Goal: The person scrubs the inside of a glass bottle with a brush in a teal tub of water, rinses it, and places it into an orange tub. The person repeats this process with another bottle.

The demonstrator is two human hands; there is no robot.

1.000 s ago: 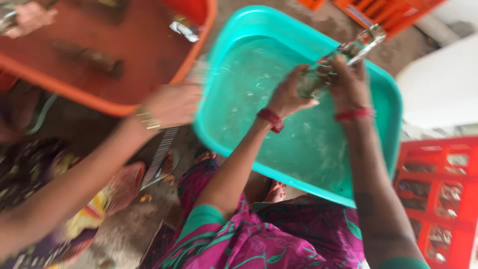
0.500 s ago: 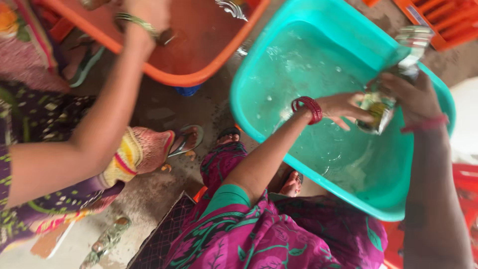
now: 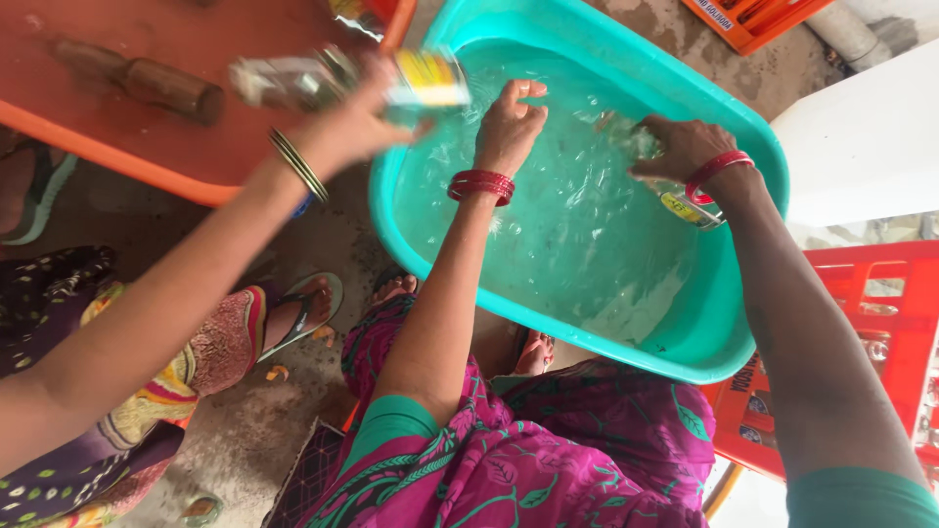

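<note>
On a rough concrete floor, a turquoise tub of water holds a glass bottle gripped underwater by the right hand, while the left hand hovers loosely curled and empty, so washing seems midway.

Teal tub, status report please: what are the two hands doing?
Left hand open over the water, holding nothing. Right hand gripping a glass bottle in the teal tub. A co-worker's hand carries another bottle past the left rim.
</note>
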